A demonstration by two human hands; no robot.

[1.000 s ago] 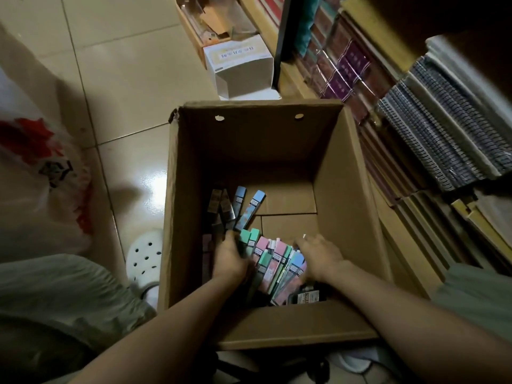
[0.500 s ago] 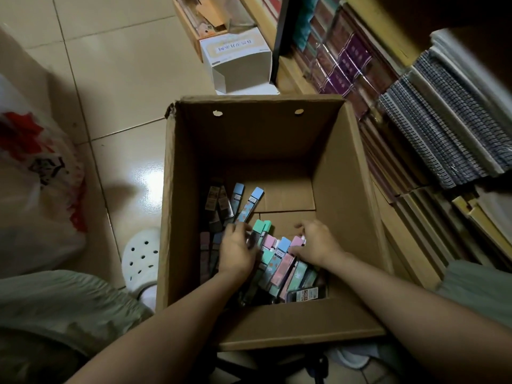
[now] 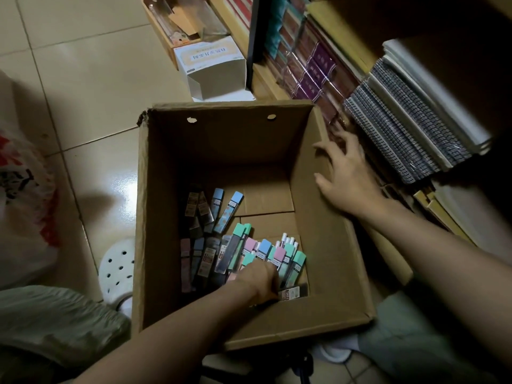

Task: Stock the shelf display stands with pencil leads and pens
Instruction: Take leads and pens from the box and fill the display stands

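A: What is hard to make out?

B: The left hand reaches down into the open brown cardboard box at 6 o'clock; its fingers are buried among the slim pastel-capped pencil lead cases, so I cannot tell whether it grips any. The dark cases at 9 o'clock of the pile are dim.

A: And the right hand?

B: Fingers spread and empty, at the box's right rim at 3 o'clock, just beside blurred spiral-bound notebooks stacked on the shelf.

A: What does the box hold?

B: Only the lead cases, heaped on its floor toward the near wall.
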